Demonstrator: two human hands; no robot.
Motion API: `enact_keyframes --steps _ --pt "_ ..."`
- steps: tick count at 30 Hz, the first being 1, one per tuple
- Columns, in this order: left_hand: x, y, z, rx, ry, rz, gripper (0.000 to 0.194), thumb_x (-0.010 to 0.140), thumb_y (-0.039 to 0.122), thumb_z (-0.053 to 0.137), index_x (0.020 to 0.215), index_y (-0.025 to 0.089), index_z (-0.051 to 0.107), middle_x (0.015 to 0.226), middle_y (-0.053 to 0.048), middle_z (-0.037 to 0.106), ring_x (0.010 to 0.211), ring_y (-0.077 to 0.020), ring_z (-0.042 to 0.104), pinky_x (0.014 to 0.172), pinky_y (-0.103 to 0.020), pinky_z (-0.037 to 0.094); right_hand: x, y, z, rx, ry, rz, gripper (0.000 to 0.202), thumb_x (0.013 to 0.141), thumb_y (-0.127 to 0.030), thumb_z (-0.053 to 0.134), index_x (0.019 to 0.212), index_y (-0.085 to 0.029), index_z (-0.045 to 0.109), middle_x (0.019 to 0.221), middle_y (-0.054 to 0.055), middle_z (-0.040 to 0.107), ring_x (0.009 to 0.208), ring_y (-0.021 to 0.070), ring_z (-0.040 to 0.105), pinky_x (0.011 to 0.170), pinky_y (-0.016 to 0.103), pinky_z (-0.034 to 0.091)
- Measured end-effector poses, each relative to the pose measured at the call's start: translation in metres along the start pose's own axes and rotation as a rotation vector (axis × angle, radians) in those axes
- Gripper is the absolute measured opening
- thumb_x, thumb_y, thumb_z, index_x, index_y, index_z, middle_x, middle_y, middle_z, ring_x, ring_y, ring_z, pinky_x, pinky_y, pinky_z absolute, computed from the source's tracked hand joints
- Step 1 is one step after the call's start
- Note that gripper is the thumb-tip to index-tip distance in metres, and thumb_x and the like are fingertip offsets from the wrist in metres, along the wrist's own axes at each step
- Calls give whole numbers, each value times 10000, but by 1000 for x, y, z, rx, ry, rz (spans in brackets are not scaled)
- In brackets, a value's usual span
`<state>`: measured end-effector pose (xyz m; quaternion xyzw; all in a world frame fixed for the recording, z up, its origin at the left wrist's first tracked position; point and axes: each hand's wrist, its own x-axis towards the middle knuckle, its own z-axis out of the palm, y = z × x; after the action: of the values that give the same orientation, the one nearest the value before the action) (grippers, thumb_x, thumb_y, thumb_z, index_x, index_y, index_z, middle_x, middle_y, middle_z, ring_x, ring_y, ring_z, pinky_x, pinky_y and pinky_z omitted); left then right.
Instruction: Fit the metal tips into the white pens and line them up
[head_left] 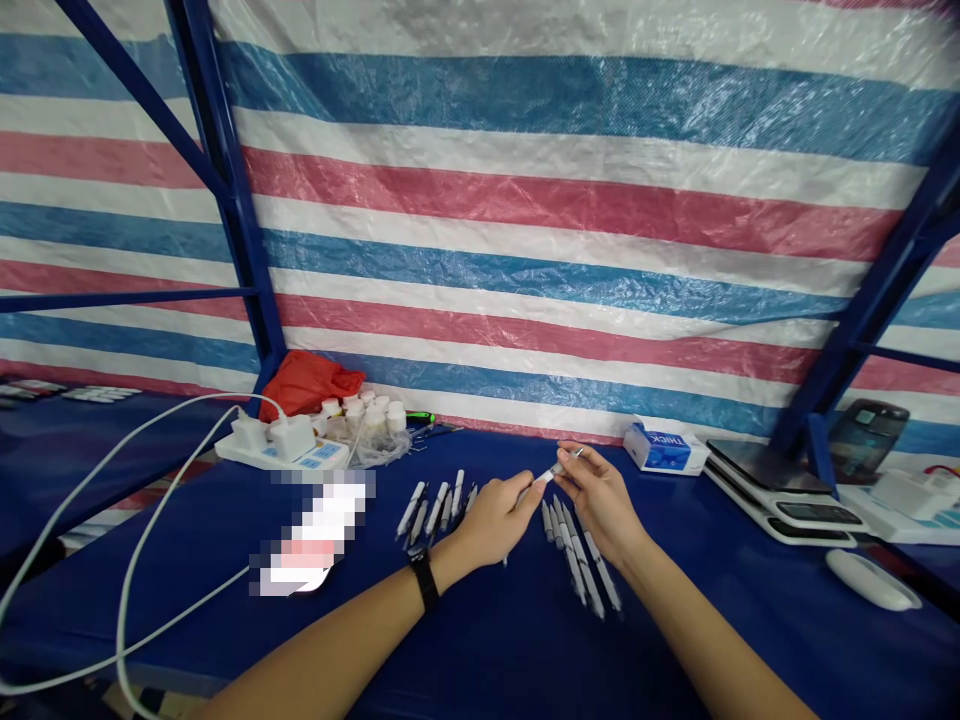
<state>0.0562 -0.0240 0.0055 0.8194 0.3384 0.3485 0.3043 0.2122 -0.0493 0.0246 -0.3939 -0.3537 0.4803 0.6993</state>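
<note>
Over the blue table, my left hand (496,515) is closed around a slim white-and-grey pen (553,470) that tilts up to the right. My right hand (592,490) pinches the upper end of the same pen near its shiny tip. Several similar pens (574,560) lie side by side below my right hand. Another group of pens (442,508) rests to the left of my left hand, partly hidden by it. A black band (424,577) is around my left wrist.
Back left are a power strip (281,450) with white cables, small white bottles (375,412) and a red bag (311,382). A blurred phone (315,535) lies left. A tissue box (666,448), scales (780,490) and a white oval object (874,580) are right.
</note>
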Motion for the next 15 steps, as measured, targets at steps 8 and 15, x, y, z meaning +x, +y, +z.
enact_keyframes --steps 8,15 --pt "2 -4 1 -8 24 -10 412 990 468 389 666 222 319 524 68 339 504 -123 347 551 -281 203 -3 -6 1 27 -97 5 451 547 -353 930 956 -251 770 994 42 774 965 234 705 902 376 541" --pt "2 -3 0 43 21 -37 445 993 446 419 631 215 299 520 63 334 503 -118 327 557 -288 184 -2 -2 1 -10 -55 18 490 471 -305 969 906 -238 753 762 -3 737 824 186 697 886 347 542"
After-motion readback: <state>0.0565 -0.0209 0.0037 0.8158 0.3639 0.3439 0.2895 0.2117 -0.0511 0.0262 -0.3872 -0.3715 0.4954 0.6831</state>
